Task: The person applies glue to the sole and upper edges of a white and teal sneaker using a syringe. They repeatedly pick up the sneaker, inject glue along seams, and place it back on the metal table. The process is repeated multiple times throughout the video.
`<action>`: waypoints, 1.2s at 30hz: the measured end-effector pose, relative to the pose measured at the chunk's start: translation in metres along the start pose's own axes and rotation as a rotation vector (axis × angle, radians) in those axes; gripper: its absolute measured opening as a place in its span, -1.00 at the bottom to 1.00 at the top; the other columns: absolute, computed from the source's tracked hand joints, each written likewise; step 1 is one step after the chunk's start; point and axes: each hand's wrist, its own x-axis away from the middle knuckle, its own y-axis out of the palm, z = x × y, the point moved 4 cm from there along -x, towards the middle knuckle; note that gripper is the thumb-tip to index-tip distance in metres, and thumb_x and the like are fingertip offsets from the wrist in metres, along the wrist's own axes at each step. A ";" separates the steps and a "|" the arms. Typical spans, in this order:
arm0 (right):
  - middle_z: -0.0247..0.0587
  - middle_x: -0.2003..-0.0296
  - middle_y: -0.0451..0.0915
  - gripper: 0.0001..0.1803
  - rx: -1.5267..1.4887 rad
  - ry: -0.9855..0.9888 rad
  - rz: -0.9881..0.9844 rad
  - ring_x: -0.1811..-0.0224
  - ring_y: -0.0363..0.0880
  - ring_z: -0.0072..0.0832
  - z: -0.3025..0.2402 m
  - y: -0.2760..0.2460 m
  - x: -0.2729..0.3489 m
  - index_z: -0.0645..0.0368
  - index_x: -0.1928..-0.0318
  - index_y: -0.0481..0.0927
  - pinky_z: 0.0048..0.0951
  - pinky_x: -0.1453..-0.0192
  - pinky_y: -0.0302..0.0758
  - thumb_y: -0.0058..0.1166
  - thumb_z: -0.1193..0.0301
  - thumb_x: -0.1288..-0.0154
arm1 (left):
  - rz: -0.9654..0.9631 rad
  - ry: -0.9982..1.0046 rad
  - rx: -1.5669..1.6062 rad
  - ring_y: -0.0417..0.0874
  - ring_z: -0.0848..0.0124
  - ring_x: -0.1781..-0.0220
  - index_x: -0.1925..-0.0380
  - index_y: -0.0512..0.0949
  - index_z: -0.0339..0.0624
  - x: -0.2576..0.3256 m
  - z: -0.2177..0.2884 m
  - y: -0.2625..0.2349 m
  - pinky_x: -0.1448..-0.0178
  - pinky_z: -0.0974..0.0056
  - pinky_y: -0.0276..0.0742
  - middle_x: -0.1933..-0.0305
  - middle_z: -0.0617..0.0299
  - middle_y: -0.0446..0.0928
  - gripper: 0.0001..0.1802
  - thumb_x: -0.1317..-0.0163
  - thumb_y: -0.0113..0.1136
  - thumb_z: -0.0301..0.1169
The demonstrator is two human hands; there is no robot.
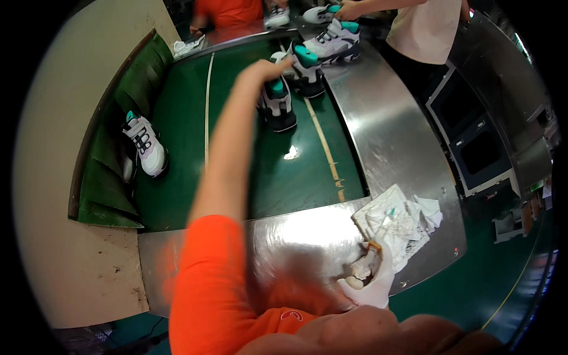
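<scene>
Filling the middle of the view, a green belt marked with two pale lines runs away from the person, edged by a shiny steel worktop. A tall cream panel stands to the left, with dark green flaps hanging along the belt's side. Beyond the far end are a co-worker in orange and, to the right, a co-worker in a pale top, whose hand is at a far shoe.

The person's left arm, in an orange sleeve, stretches up over the belt. Its left hand is over a white and black shoe, with the fingers toward a second shoe just beside it; blur and overlap leave me unable to tell whether the grip is spread or pressed together. The right hand is out of view, so its grip cannot be told.

Another shoe sits on the far steel edge, and one more rests on the belt by the flaps, toe toward the person.

On the near right corner of the worktop lie smudged white sheets, next to a white container holding crumpled pale bits. Teal inserts show in the shoes' openings.
</scene>
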 end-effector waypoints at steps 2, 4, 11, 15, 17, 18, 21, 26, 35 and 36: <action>0.03 0.02 0.53 0.02 -0.001 -0.068 0.008 -0.01 0.57 -0.25 -0.003 0.004 -0.003 0.39 -0.27 0.30 -0.31 -0.12 0.52 0.50 0.37 0.30 | 0.370 -0.142 0.002 0.55 -0.06 -0.25 -0.38 0.00 -0.46 -0.007 -0.001 0.025 -0.28 0.08 0.50 -0.25 -0.21 0.47 0.15 0.05 0.46 -0.08; 0.01 0.04 0.53 0.01 -0.006 -0.065 0.007 -0.01 0.58 -0.25 0.000 0.004 0.002 0.34 -0.26 0.31 -0.27 -0.09 0.53 0.50 0.35 0.30 | 0.399 -0.129 -0.088 0.59 -0.08 -0.19 -0.24 0.14 -0.44 0.014 0.002 0.025 -0.24 0.07 0.53 -0.16 -0.23 0.53 -0.10 -0.01 0.36 -0.18; -0.07 0.11 0.54 -0.06 -0.210 -0.030 -0.005 0.23 0.65 -0.39 -0.004 0.006 -0.002 0.25 -0.25 0.30 -0.40 0.16 0.60 0.48 0.37 0.20 | 0.469 0.762 -0.276 0.56 -0.23 -0.03 -0.06 0.30 -0.24 0.189 -0.012 0.020 -0.13 -0.01 0.52 -0.01 -0.23 0.53 -0.42 -0.05 0.31 -0.36; -0.17 0.19 0.55 -0.06 -0.272 -0.034 -0.085 0.25 0.60 -0.50 0.011 -0.015 0.005 0.20 -0.30 0.27 -0.45 0.14 0.58 0.44 0.45 0.17 | 0.403 1.208 -0.519 0.50 -0.18 -0.18 -0.05 0.42 -0.18 0.342 -0.033 0.024 -0.27 -0.04 0.43 -0.19 -0.20 0.45 -0.50 -0.07 0.30 -0.47; -0.18 0.21 0.53 -0.01 -0.345 -0.026 -0.131 0.27 0.55 -0.53 0.012 -0.038 0.018 0.18 -0.36 0.19 -0.46 0.14 0.56 0.39 0.54 0.15 | 0.339 1.298 -0.634 0.49 -0.19 -0.21 -0.01 0.45 -0.17 0.403 -0.055 0.026 -0.29 -0.17 0.41 -0.24 -0.19 0.43 -0.54 -0.04 0.25 -0.47; -0.19 0.21 0.52 0.02 -0.466 0.073 -0.185 0.29 0.53 -0.54 0.003 -0.049 0.026 0.18 -0.39 0.14 -0.46 0.13 0.55 0.36 0.59 0.14 | 0.318 1.329 -0.702 0.48 -0.20 -0.24 0.01 0.45 -0.15 0.432 -0.068 0.026 -0.31 -0.23 0.38 -0.26 -0.19 0.42 -0.57 -0.06 0.22 -0.46; -0.22 0.18 0.51 0.06 -0.490 0.156 -0.289 0.29 0.51 -0.53 -0.002 -0.069 0.035 0.15 -0.45 0.09 -0.45 0.18 0.54 0.27 0.66 0.14 | 0.191 1.330 -0.706 0.51 -0.17 -0.22 0.05 0.44 -0.11 0.498 -0.088 0.031 -0.32 -0.24 0.40 -0.20 -0.15 0.47 -0.65 -0.12 0.18 -0.44; -0.08 0.02 0.51 0.09 -0.417 0.097 -0.416 0.24 0.57 -0.47 -0.019 -0.088 0.043 0.19 -0.46 0.11 -0.44 0.19 0.56 0.21 0.53 0.23 | 0.153 1.330 -0.596 0.49 -0.14 -0.28 0.16 0.55 -0.08 0.517 -0.128 0.055 -0.32 -0.19 0.44 -0.23 -0.12 0.47 -0.65 0.02 0.34 -0.47; -0.15 0.01 0.52 0.04 -0.475 0.095 -0.441 0.22 0.52 -0.55 -0.031 -0.093 0.037 0.27 -0.39 0.22 -0.45 0.11 0.54 0.23 0.52 0.29 | 0.149 1.328 -0.535 0.51 -0.07 -0.26 0.27 0.51 -0.03 0.508 -0.129 0.048 -0.33 -0.13 0.46 -0.22 -0.03 0.48 -0.74 0.00 0.32 -0.46; -0.15 0.01 0.52 0.03 -0.304 0.179 -0.421 0.22 0.52 -0.55 -0.033 -0.087 0.033 0.30 -0.38 0.22 -0.46 0.11 0.53 0.22 0.52 0.30 | 0.150 1.333 -0.532 0.51 -0.06 -0.26 0.26 0.49 -0.02 0.505 -0.128 0.049 -0.34 -0.12 0.45 -0.22 -0.02 0.48 -0.73 -0.01 0.31 -0.46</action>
